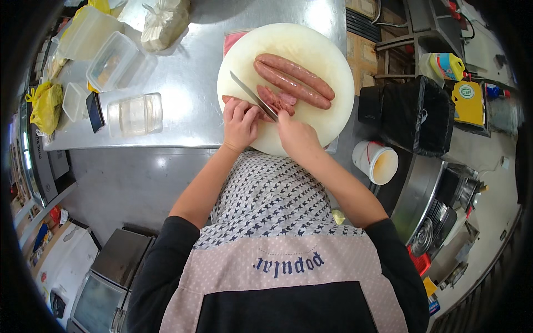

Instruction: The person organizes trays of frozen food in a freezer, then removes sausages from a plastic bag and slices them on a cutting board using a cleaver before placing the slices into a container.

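Note:
On a round white cutting board (pixel 312 129), my left hand (pixel 240 124) holds down a sausage (pixel 227 99), mostly covered by the fingers. My right hand (pixel 299 132) grips a kitchen knife (pixel 254 95), its handle hidden in the fist. The blade points up and to the left, lying against the sausage by the left fingertips. Several cut slices (pixel 275 99) of reddish sausage are heaped just beyond the blade. Farther back on the board, two whole sausages (pixel 295 81) lie side by side at a slant.
The board stands at the right end of a steel table (pixel 187 104). To the left are clear plastic containers (pixel 135 115), a phone (pixel 95 112) and a yellow plastic bag (pixel 46 107). On the right are a white bucket (pixel 374 162) and a bin lined with black plastic (pixel 433 116).

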`<state>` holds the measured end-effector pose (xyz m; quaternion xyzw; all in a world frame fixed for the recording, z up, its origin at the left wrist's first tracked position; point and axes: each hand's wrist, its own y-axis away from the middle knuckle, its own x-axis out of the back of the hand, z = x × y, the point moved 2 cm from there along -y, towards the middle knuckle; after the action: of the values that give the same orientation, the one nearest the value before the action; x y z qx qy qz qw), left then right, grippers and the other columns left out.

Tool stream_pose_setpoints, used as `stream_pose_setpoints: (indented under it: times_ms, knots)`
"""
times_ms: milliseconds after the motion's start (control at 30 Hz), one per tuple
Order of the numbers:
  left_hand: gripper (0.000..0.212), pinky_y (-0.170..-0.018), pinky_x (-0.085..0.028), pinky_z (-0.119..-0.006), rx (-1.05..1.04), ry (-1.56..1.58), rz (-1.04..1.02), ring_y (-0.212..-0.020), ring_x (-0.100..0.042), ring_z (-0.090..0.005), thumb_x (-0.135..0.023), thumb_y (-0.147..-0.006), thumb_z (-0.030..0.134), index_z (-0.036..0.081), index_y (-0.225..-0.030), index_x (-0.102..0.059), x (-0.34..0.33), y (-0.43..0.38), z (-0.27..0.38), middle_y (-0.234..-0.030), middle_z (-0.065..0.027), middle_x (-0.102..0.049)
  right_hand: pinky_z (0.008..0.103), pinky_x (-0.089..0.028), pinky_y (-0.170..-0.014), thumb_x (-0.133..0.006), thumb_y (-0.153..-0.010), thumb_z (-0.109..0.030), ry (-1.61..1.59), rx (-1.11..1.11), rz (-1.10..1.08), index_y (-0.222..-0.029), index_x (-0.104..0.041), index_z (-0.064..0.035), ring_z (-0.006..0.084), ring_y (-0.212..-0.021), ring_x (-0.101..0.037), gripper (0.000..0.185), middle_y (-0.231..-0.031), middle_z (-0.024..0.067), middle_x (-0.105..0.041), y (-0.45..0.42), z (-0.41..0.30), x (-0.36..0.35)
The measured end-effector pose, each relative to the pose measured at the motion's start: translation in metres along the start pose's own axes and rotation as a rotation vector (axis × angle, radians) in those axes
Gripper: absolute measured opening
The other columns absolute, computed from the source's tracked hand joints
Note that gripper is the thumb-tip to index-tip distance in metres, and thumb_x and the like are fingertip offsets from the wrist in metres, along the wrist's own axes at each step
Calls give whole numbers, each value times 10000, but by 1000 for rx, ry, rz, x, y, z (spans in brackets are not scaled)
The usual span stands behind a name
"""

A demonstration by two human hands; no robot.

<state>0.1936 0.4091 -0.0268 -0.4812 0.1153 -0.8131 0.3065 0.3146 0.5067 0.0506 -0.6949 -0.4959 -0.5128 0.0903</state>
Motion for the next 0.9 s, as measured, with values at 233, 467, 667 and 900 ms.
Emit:
stream_pose_setpoints:
  times_ms: [233, 467, 667, 900]
  knots:
    - [258, -980, -296, -486, 50, -4, 36, -1015, -422, -302, -621, -687, 89, 91, -940, -572, -5, 0, 1, -1004, -73, -508, 490, -459, -568, -420, -845, -109, 41, -62, -107, -913, -406, -11, 395, -615, -597, 120, -660, 212, -597, 27, 0, -7]
    - [251, -985, -293, -480, 45, -24, -6, -1029, -423, -304, -616, -692, 80, 78, -936, -556, -3, 2, -5, -985, -76, -512, 475, -481, -564, -447, -818, -76, 38, -23, 2, -906, -397, -6, 385, -608, -607, 123, -641, 208, -598, 2, -4, -4]
    - [219, -984, -302, -466, 84, 6, 64, -1028, -432, -307, -603, -709, 53, 63, -917, -535, -6, 3, -2, -1011, -87, -517, 493, -466, -560, -455, -850, -117, 20, -39, -41, -906, -391, -1, 400, -604, -594, 144, -626, 211, -588, 24, 0, -17]
    - [255, -941, -327, -448, 38, 11, -16, -1016, -443, -325, -602, -719, 56, 73, -968, -549, 14, -10, -9, -1020, -99, -522, 498, -459, -558, -472, -861, -168, -94, 0, 58, -886, -410, -10, 398, -628, -593, 172, -663, 225, -589, -24, 4, -28]
